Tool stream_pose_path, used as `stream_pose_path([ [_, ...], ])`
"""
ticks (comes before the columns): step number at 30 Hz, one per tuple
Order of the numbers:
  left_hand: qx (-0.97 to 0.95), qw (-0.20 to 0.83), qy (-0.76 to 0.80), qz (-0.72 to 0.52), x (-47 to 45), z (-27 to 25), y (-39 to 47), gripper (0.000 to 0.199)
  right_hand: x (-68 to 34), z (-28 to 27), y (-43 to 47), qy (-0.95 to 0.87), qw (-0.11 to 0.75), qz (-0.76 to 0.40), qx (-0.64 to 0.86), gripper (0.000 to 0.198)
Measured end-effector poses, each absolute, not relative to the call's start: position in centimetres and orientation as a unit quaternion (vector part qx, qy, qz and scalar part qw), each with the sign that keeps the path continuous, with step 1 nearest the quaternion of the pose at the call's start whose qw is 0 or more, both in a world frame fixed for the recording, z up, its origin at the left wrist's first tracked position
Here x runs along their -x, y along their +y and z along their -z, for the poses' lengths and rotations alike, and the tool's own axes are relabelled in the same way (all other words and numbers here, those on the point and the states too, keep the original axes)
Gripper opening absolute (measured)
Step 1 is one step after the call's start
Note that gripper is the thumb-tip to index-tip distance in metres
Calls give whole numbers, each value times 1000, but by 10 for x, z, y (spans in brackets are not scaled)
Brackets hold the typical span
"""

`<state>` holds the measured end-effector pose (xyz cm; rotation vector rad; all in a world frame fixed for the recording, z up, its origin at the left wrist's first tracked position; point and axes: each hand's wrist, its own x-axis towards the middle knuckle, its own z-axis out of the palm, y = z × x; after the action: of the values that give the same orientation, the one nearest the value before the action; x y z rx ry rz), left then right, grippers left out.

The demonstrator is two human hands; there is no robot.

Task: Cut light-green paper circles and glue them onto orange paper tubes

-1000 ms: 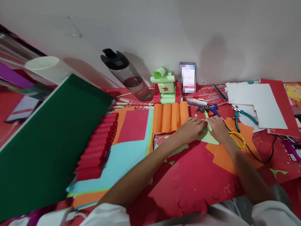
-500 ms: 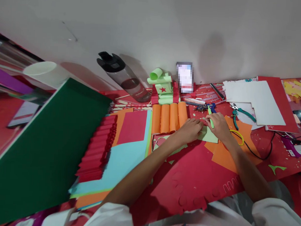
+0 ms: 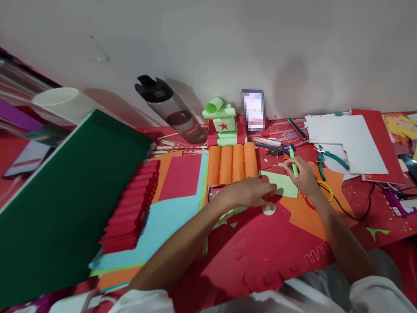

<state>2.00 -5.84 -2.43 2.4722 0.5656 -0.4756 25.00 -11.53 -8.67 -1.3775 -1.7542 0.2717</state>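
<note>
My left hand (image 3: 251,192) reaches over the red sheet, its thumb and fingers apart. A small pale green paper disc (image 3: 269,209) lies at its fingertips; whether they touch it I cannot tell. In my right hand (image 3: 303,175) is a slim bright green pen-like tool (image 3: 293,162), gripped between the fingers; pen or cutter, I cannot tell. Just left of that hand lies a pale green paper piece (image 3: 284,184). A small red paper disc (image 3: 263,178) rests on its left end, partly hidden by my left hand.
Orange paper rolls (image 3: 226,165) stand before a green paper model (image 3: 224,125). Behind are a bottle (image 3: 182,121) and a phone (image 3: 253,110). Pliers (image 3: 331,157), a yellow ring (image 3: 325,190) and orange sheets (image 3: 307,218) lie rightward; a green board (image 3: 63,215) leans at left.
My left hand has moved left and toward me, off the pale green paper, and the small green disc now shows by its fingers. My right hand still holds the green tool.
</note>
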Motion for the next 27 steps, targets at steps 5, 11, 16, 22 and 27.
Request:
stream_pose_path([
  [5, -921, 182, 343, 22, -19, 11, -54, 27, -243, 83, -119, -666, 472, -194, 544, 14],
  [11, -926, 172, 334, -30, -27, 17, -51, 21, -232, 87, -123, -638, 492, -276, 524, 20],
  [16, -915, 178, 356, -61, -22, 23, -40, 20, -232, 80, -125, -569, 539, -344, 517, 33],
  [22, -900, 194, 386, -56, -16, 25, -30, 24, -241, 71, -126, -523, 546, -417, 504, 56],
  [27, -900, 201, 385, -43, -18, 22, -32, 26, -242, 69, -125, -515, 545, -387, 537, 49],
])
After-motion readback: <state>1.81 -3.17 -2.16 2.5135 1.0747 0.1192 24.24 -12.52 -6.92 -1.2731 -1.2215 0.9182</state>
